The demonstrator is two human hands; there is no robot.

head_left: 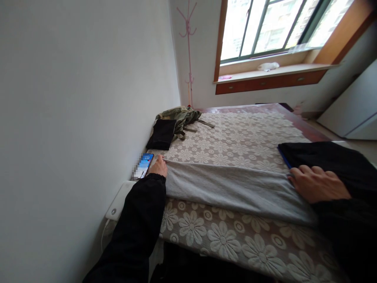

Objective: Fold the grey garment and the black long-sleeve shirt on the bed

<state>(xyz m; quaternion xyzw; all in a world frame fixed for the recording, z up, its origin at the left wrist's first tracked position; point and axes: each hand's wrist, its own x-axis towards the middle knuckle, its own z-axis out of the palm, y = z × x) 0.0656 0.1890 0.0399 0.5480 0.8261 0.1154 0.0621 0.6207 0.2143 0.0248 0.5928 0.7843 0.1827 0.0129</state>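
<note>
A long grey garment (229,186), folded to a narrow strip, lies across the flowered tablecloth (218,135); I cannot tell its exact kind. At its far left corner, my left hand (159,167) is closed with the fingertips pinching the edge. My right hand (319,184) is closed over the upper right end of the grey garment, fingers curled down and partly hidden. Just beyond the right hand is a black folded cloth (321,155) with a blue edge. A phone (143,165) with its screen lit lies beside the left hand.
A folded black cloth (161,133) rests against a camouflage backpack (181,114) at the far left. The white wall (88,98) runs close along the left. A white power strip or box (119,202) with a cable sits below the phone. Behind stand a pink coat rack (189,51) and a window.
</note>
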